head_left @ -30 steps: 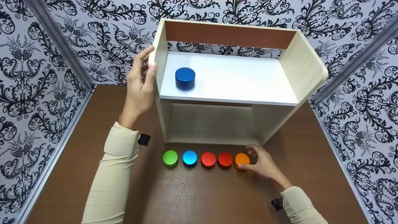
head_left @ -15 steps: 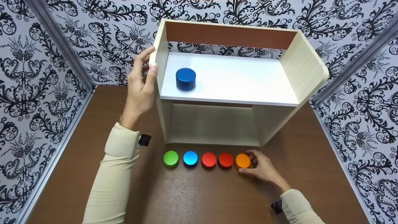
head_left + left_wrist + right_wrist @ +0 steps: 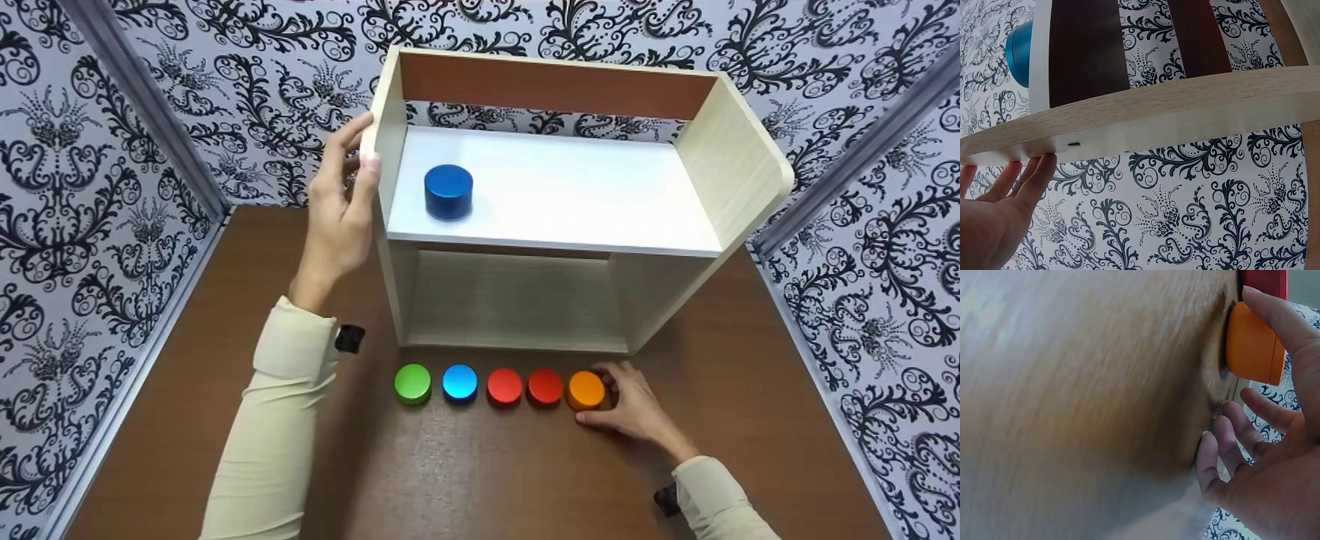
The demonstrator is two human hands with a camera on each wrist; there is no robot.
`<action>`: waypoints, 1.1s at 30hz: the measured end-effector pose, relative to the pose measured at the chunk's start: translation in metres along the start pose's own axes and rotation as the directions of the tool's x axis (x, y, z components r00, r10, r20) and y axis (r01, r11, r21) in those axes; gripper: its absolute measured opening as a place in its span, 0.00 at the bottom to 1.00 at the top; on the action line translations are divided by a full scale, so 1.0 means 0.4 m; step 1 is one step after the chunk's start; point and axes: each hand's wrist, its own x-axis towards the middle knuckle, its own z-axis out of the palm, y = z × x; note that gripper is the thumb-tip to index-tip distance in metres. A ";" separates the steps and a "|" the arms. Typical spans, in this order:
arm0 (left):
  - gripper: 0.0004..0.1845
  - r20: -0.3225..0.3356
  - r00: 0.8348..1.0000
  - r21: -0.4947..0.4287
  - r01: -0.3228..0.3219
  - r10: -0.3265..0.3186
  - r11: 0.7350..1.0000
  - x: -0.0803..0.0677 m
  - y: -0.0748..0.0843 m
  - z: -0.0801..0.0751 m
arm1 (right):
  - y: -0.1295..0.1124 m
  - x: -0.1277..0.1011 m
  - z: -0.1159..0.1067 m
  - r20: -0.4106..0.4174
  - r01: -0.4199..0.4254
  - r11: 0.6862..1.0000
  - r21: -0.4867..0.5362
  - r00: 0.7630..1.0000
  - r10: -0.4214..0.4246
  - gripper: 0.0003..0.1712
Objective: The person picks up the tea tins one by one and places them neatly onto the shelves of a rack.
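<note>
My left hand (image 3: pixel 339 206) touches the left side panel (image 3: pixel 382 150) of a pale wooden shelf unit near its front edge. In the left wrist view its fingertips rest against the panel's outer face. My right hand (image 3: pixel 634 401) is beside a short orange canister (image 3: pixel 585 388) on the table, at the right end of a row. Thumb and fingers are spread around it; in the right wrist view the thumb overlaps the orange canister (image 3: pixel 1249 346) and the other fingers stand apart from it. Leftward follow two red canisters (image 3: pixel 544 386), a light blue one (image 3: pixel 459 382) and a green one (image 3: pixel 412 383).
A darker blue canister (image 3: pixel 448 192) stands on the left part of the white upper shelf (image 3: pixel 570 187). Below it is a lower compartment (image 3: pixel 514 300). The row lies on the brown table (image 3: pixel 480 472) just before the unit. Patterned walls (image 3: pixel 82 187) enclose the table.
My right thumb has drawn off the front of the orange canister, and the hand has shifted slightly toward me. The left hand keeps its place on the panel.
</note>
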 end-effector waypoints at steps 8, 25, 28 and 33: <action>0.24 0.009 1.000 0.010 0.008 -0.008 1.000 0.001 -0.002 -0.001 | -0.005 0.005 0.014 -0.018 0.007 0.999 -0.049 1.000 -0.008 0.47; 0.24 0.003 1.000 0.018 0.010 -0.010 1.000 0.002 0.000 -0.002 | -0.013 0.011 0.030 -0.043 0.045 0.999 -0.027 0.998 -0.046 0.37; 0.24 0.004 1.000 0.018 0.010 -0.010 1.000 0.002 -0.001 -0.002 | -0.013 0.010 0.028 -0.035 0.039 0.999 -0.016 0.999 -0.040 0.36; 0.24 0.006 1.000 0.020 0.012 -0.012 1.000 0.001 -0.002 -0.003 | -0.018 0.010 0.021 -0.007 -0.001 1.000 -0.004 1.000 0.001 0.37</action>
